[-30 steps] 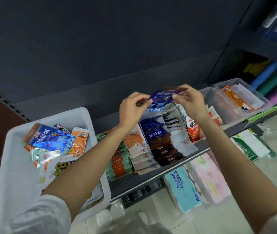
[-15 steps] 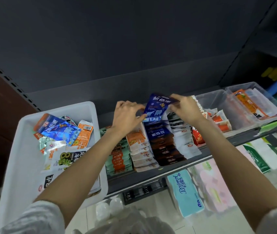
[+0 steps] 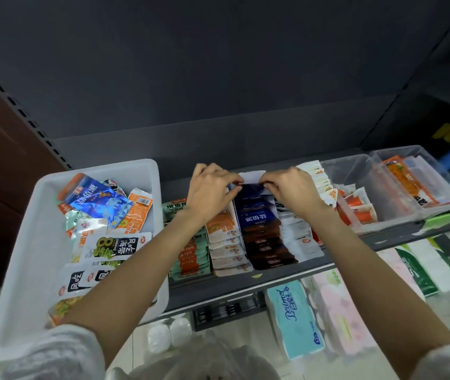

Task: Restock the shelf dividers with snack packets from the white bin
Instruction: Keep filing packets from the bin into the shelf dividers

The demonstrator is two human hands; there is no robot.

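Left hand [image 3: 213,192]: fingers curled, pinching the left top corner of the dark blue packet [image 3: 250,189].
Right hand [image 3: 291,192]: fingers curled, pinching the right top corner of the same packet.
Dark blue packet: upright at the back of the blue-and-brown row [image 3: 262,237], between white dividers.
Shelf [image 3: 218,289]: dark grey metal – carries four close rows of packets: green, orange-and-white, blue-and-brown, white.
White bin [image 3: 26,242]: on the shelf's left end, just beside the green row; loose mixed packets lie in it.
Clear tubs [image 3: 399,187]: right end of the shelf, holding orange packets.
Room: dark back panel above; pale floor below – tissue packs [image 3: 295,322] stand under the shelf.
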